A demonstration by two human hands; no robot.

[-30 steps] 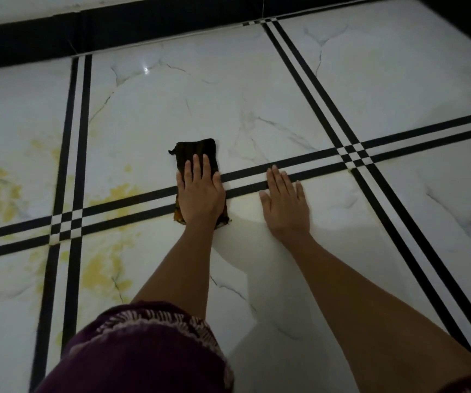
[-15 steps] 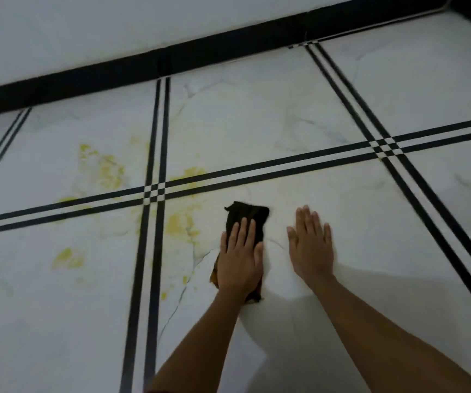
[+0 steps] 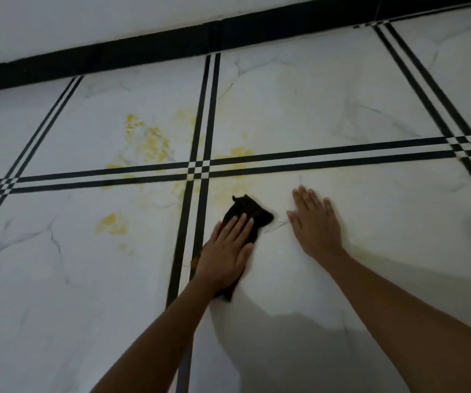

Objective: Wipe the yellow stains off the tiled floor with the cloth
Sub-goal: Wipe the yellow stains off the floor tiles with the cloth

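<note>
my left hand point(image 3: 226, 256) lies flat, fingers straight, pressing the dark cloth point(image 3: 249, 212) onto the tiled floor point(image 3: 342, 114), just right of the black double line. right hand point(image 3: 315, 224) flat on bare tile beside it. yellow stains point(image 3: 147, 141) sit up-left.

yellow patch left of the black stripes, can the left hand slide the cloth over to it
Probably yes: the left hand presses the cloth flat at the stripes, and only bare tile lies between it and the patch.

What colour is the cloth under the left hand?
The small fabric cloth is black, seen best in the head view.
</note>
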